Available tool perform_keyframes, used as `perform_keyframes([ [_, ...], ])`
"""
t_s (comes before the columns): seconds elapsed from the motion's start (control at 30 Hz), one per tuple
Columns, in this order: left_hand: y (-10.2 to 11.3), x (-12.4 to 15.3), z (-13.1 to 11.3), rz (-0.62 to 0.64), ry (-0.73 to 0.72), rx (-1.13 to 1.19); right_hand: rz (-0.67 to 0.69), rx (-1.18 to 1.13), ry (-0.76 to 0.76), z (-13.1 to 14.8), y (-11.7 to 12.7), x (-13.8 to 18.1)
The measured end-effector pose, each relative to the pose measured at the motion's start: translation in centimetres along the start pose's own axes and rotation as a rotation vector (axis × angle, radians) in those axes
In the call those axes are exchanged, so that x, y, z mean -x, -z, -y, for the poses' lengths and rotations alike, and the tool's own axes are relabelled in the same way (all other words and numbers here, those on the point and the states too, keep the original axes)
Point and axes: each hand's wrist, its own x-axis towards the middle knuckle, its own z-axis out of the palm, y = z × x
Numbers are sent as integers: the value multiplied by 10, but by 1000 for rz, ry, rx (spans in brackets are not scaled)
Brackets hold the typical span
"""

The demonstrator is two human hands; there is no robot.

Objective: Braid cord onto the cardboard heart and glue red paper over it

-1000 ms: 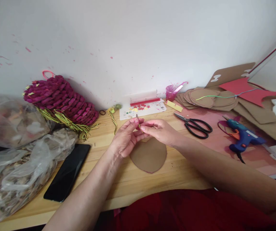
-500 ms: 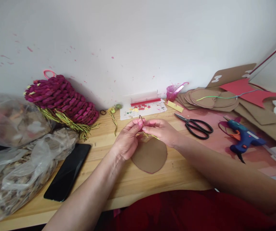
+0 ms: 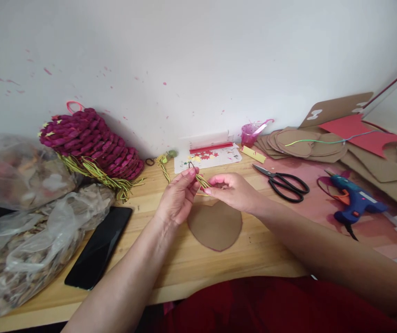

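Above the brown card shape [image 3: 215, 227] on the worktop [image 3: 253, 252], our left hand [image 3: 177, 200] and right hand [image 3: 232, 190] each close a fingertip grip on yellow strands [image 3: 203, 182]; their dark tip is too small to identify. Beyond lies a star sheet [image 3: 208, 158].

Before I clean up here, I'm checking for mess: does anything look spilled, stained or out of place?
Pink specks spatter the white wall, and a pink stain spreads over the wooden table under the scissors and glue gun. The strands pinched between left hand and right hand look fine.
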Motion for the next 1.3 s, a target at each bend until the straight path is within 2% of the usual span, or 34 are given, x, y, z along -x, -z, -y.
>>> perform_keyframes([
  [0.1,0,0,-1,-11,-3,6,-12,-145,-103,3,0,0],
  [0.2,-1,1,-2,-12,-2,4,-12,-190,-206,8,0,1],
  [0.27,-1,1,-2,9,2,-4,-29,-201,-221,10,0,2],
  [0.4,0,1,-1,53,5,-12,-31,-214,-200,14,0,3],
  [0.57,1,0,0,51,3,-20,-27,-225,-154,14,1,3],
  [0.87,1,-1,0,39,-5,-25,-104,30,35,-3,4,-2],
  [1.3,3,-2,1,38,-23,-92,-211,128,90,6,11,-1],
])
